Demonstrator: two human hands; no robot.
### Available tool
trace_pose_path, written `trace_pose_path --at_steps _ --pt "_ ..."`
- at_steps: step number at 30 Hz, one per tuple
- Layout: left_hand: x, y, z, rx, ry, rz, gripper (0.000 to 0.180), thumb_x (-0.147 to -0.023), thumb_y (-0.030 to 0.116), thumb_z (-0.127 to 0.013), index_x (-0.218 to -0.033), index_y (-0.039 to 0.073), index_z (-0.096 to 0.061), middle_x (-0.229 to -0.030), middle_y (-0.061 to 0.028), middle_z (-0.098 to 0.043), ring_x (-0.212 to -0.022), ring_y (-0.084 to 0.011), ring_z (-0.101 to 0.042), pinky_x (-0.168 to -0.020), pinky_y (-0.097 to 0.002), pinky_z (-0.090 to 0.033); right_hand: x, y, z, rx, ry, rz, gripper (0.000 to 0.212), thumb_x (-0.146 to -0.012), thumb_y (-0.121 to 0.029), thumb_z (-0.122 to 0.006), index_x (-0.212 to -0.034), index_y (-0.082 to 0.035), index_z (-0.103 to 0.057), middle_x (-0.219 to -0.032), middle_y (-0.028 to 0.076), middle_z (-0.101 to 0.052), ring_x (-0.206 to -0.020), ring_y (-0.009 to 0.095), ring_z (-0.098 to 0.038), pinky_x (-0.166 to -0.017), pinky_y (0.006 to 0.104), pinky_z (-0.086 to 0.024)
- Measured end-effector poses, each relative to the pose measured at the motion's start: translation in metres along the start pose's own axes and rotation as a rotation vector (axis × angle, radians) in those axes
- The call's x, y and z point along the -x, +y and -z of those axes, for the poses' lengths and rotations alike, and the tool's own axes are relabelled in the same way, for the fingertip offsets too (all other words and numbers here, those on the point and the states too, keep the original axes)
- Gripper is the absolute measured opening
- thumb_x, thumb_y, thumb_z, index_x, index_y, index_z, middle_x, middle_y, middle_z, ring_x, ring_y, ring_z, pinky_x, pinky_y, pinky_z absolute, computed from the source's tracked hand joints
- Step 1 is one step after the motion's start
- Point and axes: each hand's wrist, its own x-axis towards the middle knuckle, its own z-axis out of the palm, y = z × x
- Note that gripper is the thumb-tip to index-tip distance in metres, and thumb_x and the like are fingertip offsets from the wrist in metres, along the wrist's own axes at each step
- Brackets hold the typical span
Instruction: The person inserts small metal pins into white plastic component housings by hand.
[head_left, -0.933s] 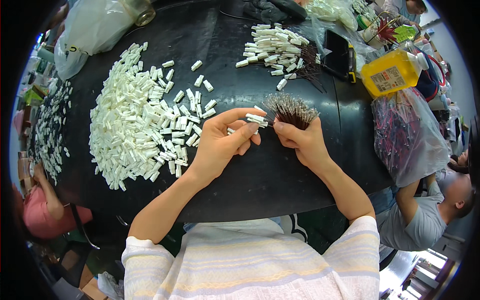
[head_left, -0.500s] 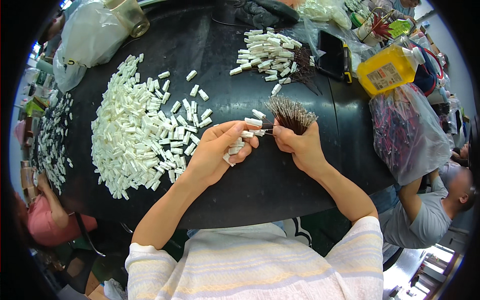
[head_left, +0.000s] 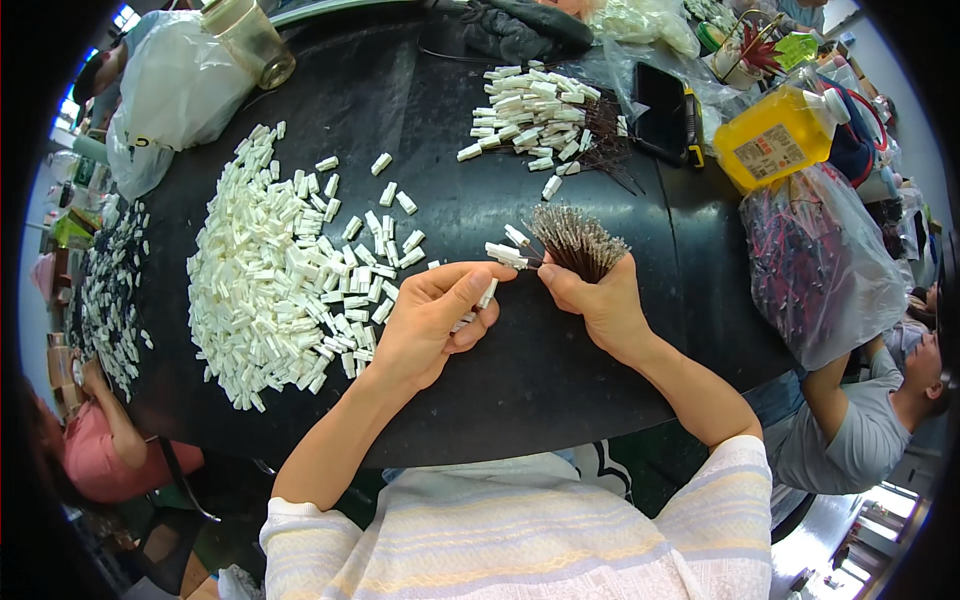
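Note:
My right hand (head_left: 607,305) is closed round a bundle of thin dark brown wires (head_left: 575,243), whose pale metal tips fan out upward. A few white plastic connector housings (head_left: 506,255) sit on wire ends at the left of that bundle, close to my left index fingertip. My left hand (head_left: 435,325) is closed, with several loose white housings (head_left: 487,293) tucked in its curled fingers. Left of it spreads a big heap of the same housings (head_left: 265,290). Beyond my hands lies a pile of wires fitted with white housings (head_left: 535,105).
On the black table (head_left: 560,400) lie a dark phone (head_left: 660,110) and a yellow-black cutter (head_left: 693,128). A jug of yellow liquid (head_left: 775,140) and a clear bag of wires (head_left: 825,265) stand right. A white plastic bag (head_left: 180,90) is far left. Co-workers sit on both sides.
My left hand has drawn back slightly, left and down, from the wires. Its thumb and index finger have left the housings beside the bundle. My right hand keeps its hold on the wires.

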Motion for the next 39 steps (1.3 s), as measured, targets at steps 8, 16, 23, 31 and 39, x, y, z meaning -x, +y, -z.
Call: trace_pose_path --at_steps 8,16,23,31,39 --pt "-0.001 -0.001 0.003 0.037 -0.004 -0.039 0.017 -0.088 0.017 -0.053 -0.091 0.0 -0.054 -0.066 -0.0034 -0.053 -0.046 -0.0033 -0.038 -0.039 -0.0166 -0.025 0.001 -0.002 0.0 0.068 -0.043 0.042 0.013 -0.075 -0.006 -0.064 -0.086 0.001 -0.06 -0.074 -0.002 -0.057 -0.067 0.003 -0.049 -0.058 0.0178 -0.041" --pt "-0.001 -0.002 0.002 0.089 0.017 -0.053 0.016 -0.089 0.015 -0.051 -0.09 0.0 -0.054 -0.067 -0.0036 -0.053 -0.048 -0.0037 -0.039 -0.039 -0.0158 -0.026 0.002 0.0 0.0 0.105 -0.064 0.098 0.014 -0.074 -0.004 -0.065 -0.086 0.001 -0.061 -0.075 -0.002 -0.058 -0.068 0.003 -0.049 -0.058 0.0181 -0.041" --pt "-0.001 -0.003 -0.001 0.035 0.062 -0.071 0.014 -0.088 0.014 -0.051 -0.088 0.0 -0.053 -0.067 -0.0049 -0.054 -0.044 -0.0032 -0.036 -0.038 -0.0156 -0.025 0.003 -0.001 -0.002 0.092 -0.073 0.099 0.014 -0.074 -0.003 -0.065 -0.086 0.002 -0.061 -0.076 -0.001 -0.059 -0.069 0.003 -0.05 -0.059 0.0183 -0.041" --pt "-0.003 -0.013 -0.008 -0.15 0.113 -0.137 0.012 -0.085 0.009 -0.055 -0.087 -0.002 -0.059 -0.065 -0.0045 -0.055 -0.045 -0.0037 -0.037 -0.039 -0.0166 -0.024 0.005 0.002 0.001 0.264 -0.199 0.21 0.015 -0.075 -0.003 -0.064 -0.088 0.002 -0.06 -0.076 -0.001 -0.058 -0.069 0.003 -0.05 -0.06 0.0184 -0.041" --pt "-0.007 -0.007 -0.011 -0.061 0.075 -0.2 0.019 -0.089 0.013 -0.048 -0.096 -0.003 -0.054 -0.071 -0.0064 -0.055 -0.049 -0.005 -0.04 -0.042 -0.0174 -0.027 -0.004 -0.022 0.002 0.155 0.069 0.165 0.007 -0.076 -0.008 -0.063 -0.081 -0.003 -0.06 -0.064 -0.001 -0.053 -0.052 0.003 -0.045 -0.045 0.0165 -0.032"
